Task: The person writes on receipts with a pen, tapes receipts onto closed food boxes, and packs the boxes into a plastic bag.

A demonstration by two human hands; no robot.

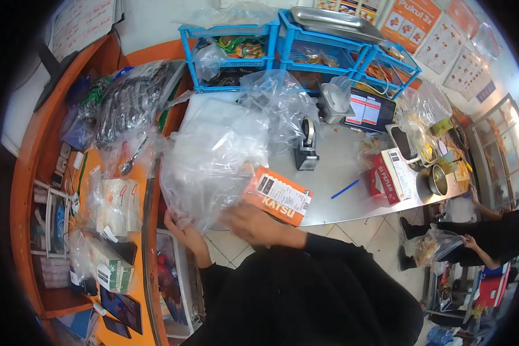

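A clear plastic bag (199, 173) lies at the near left of the metal table, over a pile of similar white, see-through plastic. Its lower edge is in my left hand (183, 233), whose fingers are closed on it. My right hand (254, 224) is smeared by motion just right of the bag, so its fingers cannot be made out. Directly beyond the right hand, an orange box (282, 196) printed "KATSU" rests on the table with a white printed label on top. Its near left corner is partly covered by the plastic and the right hand.
A black tape dispenser (307, 153) and a blue pen (345, 189) are on the metal table (323, 213). Red-and-white boxes (389, 176) stand right, near a tablet (370, 109). Blue racks (230, 57) line the back. Another person (473, 239) holds a filled bag at far right.
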